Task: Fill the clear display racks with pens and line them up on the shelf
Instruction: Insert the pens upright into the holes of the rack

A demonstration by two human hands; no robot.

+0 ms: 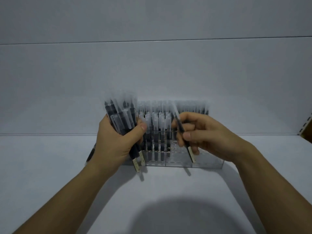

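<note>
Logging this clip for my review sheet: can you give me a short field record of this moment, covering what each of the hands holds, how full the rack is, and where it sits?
left hand: grips a bundle of pens, caps up
right hand: pinches a single pen, tilted, over the rack's right part
clear rack: stands on the white shelf
rack fill: standing pens at the back and left-centre; front-right holes look empty
image quality: blurred, so no pen count
</note>
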